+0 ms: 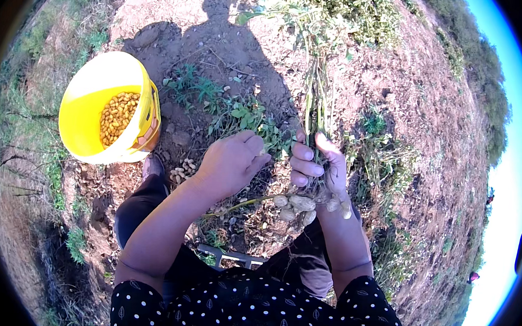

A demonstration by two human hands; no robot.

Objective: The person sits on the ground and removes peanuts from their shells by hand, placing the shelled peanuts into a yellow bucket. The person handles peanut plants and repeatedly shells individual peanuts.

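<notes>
My right hand point(317, 164) is closed around the stems of an uprooted peanut plant point(316, 94). Its leafy top points away from me, and the root end faces my body. A cluster of pale peanut pods point(301, 204) hangs from the roots below that hand, over my wrist. To the left, my left hand point(233, 163) is in the air with its fingers curled in and its back towards me. Something pale shows at its fingertips, but whether it grips a pod is hidden.
A yellow bucket point(78, 107) stands at the left with peanuts point(118, 118) inside. Beside my shoe point(153, 167) lies a small pile of pods point(183, 171). Pulled plants point(381, 170) lie on the soil at the right, others point(364, 12) farther ahead. A slatted grey object point(230, 257) is between my legs.
</notes>
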